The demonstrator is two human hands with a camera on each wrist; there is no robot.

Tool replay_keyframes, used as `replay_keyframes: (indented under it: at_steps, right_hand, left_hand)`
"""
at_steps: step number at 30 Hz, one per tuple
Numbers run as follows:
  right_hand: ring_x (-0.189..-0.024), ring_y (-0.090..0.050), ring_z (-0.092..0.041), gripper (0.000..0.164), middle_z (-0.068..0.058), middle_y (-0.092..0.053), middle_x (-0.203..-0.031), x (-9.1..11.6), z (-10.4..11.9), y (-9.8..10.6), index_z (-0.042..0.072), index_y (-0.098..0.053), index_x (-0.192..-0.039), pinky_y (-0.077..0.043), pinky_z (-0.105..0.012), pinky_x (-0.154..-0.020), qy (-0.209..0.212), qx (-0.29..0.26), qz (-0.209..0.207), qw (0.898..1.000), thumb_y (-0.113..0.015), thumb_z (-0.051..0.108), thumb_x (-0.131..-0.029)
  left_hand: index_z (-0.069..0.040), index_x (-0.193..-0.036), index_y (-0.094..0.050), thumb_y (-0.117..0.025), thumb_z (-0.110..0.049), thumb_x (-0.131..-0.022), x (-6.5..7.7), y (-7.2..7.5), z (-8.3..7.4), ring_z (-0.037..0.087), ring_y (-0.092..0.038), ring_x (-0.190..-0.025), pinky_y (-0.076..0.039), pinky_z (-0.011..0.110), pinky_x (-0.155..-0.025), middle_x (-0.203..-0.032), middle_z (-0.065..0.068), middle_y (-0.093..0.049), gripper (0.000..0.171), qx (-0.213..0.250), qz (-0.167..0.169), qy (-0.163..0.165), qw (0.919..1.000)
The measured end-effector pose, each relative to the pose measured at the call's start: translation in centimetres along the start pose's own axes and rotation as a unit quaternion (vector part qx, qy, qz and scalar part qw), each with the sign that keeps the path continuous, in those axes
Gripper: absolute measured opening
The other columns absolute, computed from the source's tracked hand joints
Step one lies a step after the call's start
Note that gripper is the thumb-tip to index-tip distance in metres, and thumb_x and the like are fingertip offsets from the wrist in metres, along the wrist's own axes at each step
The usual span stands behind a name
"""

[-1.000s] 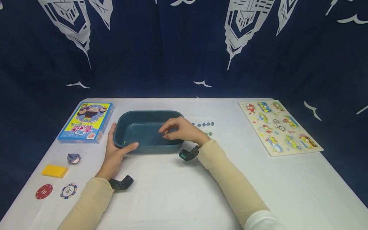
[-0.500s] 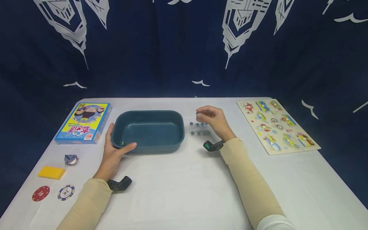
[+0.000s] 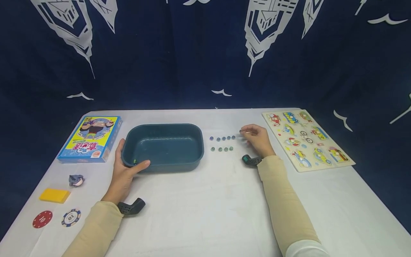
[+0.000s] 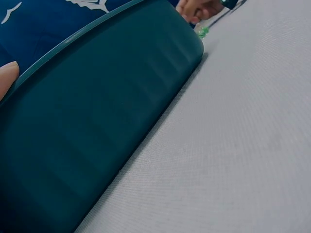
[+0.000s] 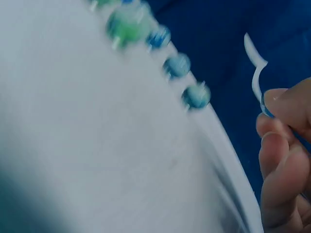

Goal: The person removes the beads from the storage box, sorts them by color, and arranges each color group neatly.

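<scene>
My left hand (image 3: pixel 123 176) holds the dark teal plastic tub (image 3: pixel 162 167) at its near left corner, thumb on the near rim and fingers along the left wall. Inside that corner lies something small and green (image 3: pixel 135 161). Between the thumb and fingertips of my right hand (image 3: pixel 258 139) is a blue marble (image 5: pixel 265 110), mostly covered by the fingers. The hand is just past the right end of a row of several blue marbles (image 3: pixel 223 139). Nearer me runs a second row of several green marbles (image 3: pixel 220 149). The left wrist view shows the tub's outer wall (image 4: pixel 102 111).
A boxed game (image 3: pixel 90 139) stands left of the tub. Nearer on the left are a shark figure (image 3: pixel 76 180), a yellow block (image 3: pixel 54 195), a red chip (image 3: pixel 42 219) and a blue-and-white chip (image 3: pixel 71 217). A wooden picture puzzle board (image 3: pixel 306 141) lies at the right.
My right hand has moved from inside the tub out to the right, carrying the marble to the end of the blue row. The left hand keeps its hold on the tub.
</scene>
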State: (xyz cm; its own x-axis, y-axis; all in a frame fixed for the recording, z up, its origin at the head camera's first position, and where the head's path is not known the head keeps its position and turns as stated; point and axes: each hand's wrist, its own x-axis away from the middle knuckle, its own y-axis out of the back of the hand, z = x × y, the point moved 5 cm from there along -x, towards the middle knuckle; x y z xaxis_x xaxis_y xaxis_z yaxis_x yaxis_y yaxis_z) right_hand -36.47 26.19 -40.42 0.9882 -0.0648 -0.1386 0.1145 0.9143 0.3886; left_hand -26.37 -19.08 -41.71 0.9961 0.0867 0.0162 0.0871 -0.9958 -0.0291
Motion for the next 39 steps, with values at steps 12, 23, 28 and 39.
replay_keyframes:
  at_steps: [12,23,28,39]
  right_hand:
    - [-0.055,-0.053,-0.015,0.019,-0.008,-0.067,-0.075,-0.4,-1.4,-0.7,0.007,-0.074,-0.107,-0.046,-0.022,-0.050,0.006,0.139,0.020,0.990,-0.072,0.016,-0.090]
    - [-0.057,-0.054,-0.012,0.027,-0.010,-0.066,-0.088,-0.3,-1.3,-0.5,0.007,-0.071,-0.117,-0.048,-0.022,-0.051,-0.011,0.104,0.022,0.994,-0.069,0.018,-0.093]
    - [-0.052,-0.049,-0.009,0.030,-0.009,-0.059,-0.089,-0.3,-0.7,-0.2,0.004,-0.068,-0.121,-0.045,-0.022,-0.048,-0.024,0.031,0.022,0.999,-0.065,0.022,-0.097]
    - [-0.068,-0.055,-0.018,0.027,-0.007,-0.064,-0.091,0.6,7.2,-2.7,0.004,-0.069,-0.118,-0.050,-0.033,-0.065,0.036,-0.026,0.123,0.991,-0.066,0.018,-0.096]
  left_hand:
    - [-0.036,-0.159,0.000,-0.079,-0.007,-0.084,0.2,0.1,0.0,0.017,0.003,-0.153,-0.010,0.044,-0.124,-0.166,-0.010,0.002,0.113,0.002,-0.001,0.002,1.0000]
    - [-0.033,-0.160,0.001,-0.078,-0.006,-0.084,0.2,0.0,-0.1,0.016,0.001,-0.153,-0.012,0.043,-0.124,-0.166,-0.010,0.001,0.113,0.009,0.001,0.000,1.0000]
    - [-0.033,-0.160,0.001,-0.078,-0.006,-0.084,0.1,0.0,-0.2,0.017,0.002,-0.153,-0.012,0.043,-0.124,-0.166,-0.010,0.002,0.113,0.008,0.002,-0.001,1.0000]
    - [-0.032,-0.160,0.001,-0.078,-0.006,-0.084,0.1,0.0,-0.1,0.017,0.002,-0.153,-0.010,0.043,-0.124,-0.167,-0.010,0.001,0.113,0.010,0.001,-0.002,1.0000]
